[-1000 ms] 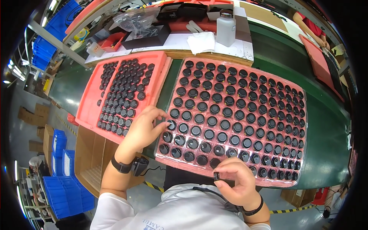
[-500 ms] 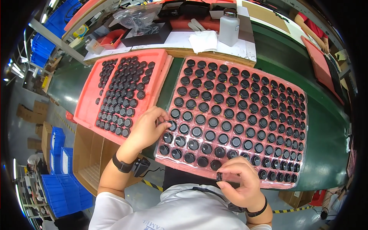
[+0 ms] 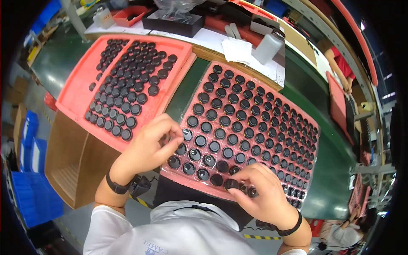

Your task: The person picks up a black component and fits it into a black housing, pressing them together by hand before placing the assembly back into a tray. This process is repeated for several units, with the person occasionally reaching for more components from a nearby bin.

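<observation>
A clear blister tray [image 3: 172,174] over pink backing lies in front of me, its pockets filled with rows of round black caps [image 3: 232,139]. My right hand [image 3: 264,191] is at the tray's near edge, pinching a black cap [image 3: 231,184] between thumb and fingers, low over the pockets. At the tray's left edge, my left hand [image 3: 152,142] is closed with thumb and fingertips together, right beside a shiny cap [image 3: 186,134] in its pocket. Whether anything is between those fingertips is hidden. To the left, a pink divided tray [image 3: 78,91] holds many loose black caps [image 3: 123,91].
A cardboard box [image 3: 63,161] stands below the pink tray, near blue bins [image 3: 34,199]. On the back shelf are a white bottle [image 3: 268,47], a white cloth [image 3: 236,51] and a black box [image 3: 172,24]. Another person's arm [image 3: 340,70] shows at the far right.
The view has turned, shifting the trays. My right hand has brought the cap over the near row, its round face now showing. My left fingertips have drawn slightly off the cap they touched.
</observation>
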Tool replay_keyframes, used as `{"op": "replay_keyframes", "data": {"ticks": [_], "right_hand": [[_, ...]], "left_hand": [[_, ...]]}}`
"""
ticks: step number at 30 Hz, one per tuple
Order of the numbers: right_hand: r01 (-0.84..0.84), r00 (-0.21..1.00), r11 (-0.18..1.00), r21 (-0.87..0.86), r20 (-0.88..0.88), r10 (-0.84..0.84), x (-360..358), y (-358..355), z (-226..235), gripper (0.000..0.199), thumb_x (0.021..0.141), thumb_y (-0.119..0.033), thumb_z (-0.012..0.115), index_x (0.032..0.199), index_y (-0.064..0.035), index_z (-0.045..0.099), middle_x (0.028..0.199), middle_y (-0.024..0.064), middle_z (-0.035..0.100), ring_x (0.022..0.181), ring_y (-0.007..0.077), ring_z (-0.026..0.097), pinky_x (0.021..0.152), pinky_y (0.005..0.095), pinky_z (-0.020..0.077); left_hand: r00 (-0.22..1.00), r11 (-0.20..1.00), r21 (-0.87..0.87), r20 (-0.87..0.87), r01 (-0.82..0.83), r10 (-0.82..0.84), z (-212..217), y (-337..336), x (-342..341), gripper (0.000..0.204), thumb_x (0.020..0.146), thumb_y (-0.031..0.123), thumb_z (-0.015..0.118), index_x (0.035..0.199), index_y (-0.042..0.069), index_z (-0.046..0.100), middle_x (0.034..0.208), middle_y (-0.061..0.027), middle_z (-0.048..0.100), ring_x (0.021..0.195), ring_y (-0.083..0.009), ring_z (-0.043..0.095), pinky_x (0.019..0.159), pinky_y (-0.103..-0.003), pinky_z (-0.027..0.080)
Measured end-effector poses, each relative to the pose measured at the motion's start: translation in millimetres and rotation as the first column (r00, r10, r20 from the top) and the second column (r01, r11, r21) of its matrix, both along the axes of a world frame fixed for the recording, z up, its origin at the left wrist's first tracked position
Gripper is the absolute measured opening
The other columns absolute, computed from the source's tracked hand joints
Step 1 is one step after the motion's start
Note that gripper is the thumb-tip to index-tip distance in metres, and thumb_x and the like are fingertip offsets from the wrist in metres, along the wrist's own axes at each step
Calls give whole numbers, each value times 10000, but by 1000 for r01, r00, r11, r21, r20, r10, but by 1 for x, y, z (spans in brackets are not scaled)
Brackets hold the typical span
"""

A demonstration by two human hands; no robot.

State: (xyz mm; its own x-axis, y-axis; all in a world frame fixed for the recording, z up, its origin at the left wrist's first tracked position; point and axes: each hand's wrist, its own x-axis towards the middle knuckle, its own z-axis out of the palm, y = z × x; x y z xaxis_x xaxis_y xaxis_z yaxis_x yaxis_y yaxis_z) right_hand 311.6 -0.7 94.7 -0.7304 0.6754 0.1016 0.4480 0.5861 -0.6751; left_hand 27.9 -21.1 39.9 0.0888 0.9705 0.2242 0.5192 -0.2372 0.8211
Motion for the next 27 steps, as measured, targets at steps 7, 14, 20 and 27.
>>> {"op": "replay_keyframes", "data": {"ticks": [7, 14, 20, 27], "right_hand": [[-16, 978, 993, -119, 204, 40, -55, 30, -5, 258, 733, -68, 746, 938, -18, 598, 832, 71, 595, 680, 179, 564, 628, 281, 470], [5, 935, 999, -39, 354, 9, -98, 49, -33, 251, 743, -72, 736, 940, -9, 593, 816, 78, 593, 695, 196, 571, 642, 295, 478], [-110, 906, 980, 166, 423, 30, -110, 54, -45, 237, 731, -48, 724, 916, -8, 581, 813, 90, 583, 710, 227, 570, 649, 317, 476], [-183, 955, 975, 127, 257, 146, -89, 32, -7, 279, 708, -10, 720, 942, -15, 570, 892, 109, 587, 795, 244, 581, 689, 317, 475]], "left_hand": [[939, 996, -50, 339, 76, -54, -9, -41, -4, 68, 831, 47, 640, 871, 30, 587, 835, -46, 541, 662, -129, 522, 569, -255, 430], [876, 994, -22, 475, 104, -81, -27, -59, -7, 84, 813, 12, 635, 887, 24, 598, 857, -43, 549, 693, -96, 521, 540, -237, 430], [841, 995, 9, 535, 97, -87, -30, -63, -4, 83, 851, 70, 628, 894, 31, 569, 820, -54, 524, 624, -144, 535, 564, -258, 449], [813, 995, 10, 576, 96, -84, -30, -58, 8, 147, 832, 38, 642, 969, 25, 588, 863, -44, 550, 685, -108, 531, 550, -242, 439]]}}
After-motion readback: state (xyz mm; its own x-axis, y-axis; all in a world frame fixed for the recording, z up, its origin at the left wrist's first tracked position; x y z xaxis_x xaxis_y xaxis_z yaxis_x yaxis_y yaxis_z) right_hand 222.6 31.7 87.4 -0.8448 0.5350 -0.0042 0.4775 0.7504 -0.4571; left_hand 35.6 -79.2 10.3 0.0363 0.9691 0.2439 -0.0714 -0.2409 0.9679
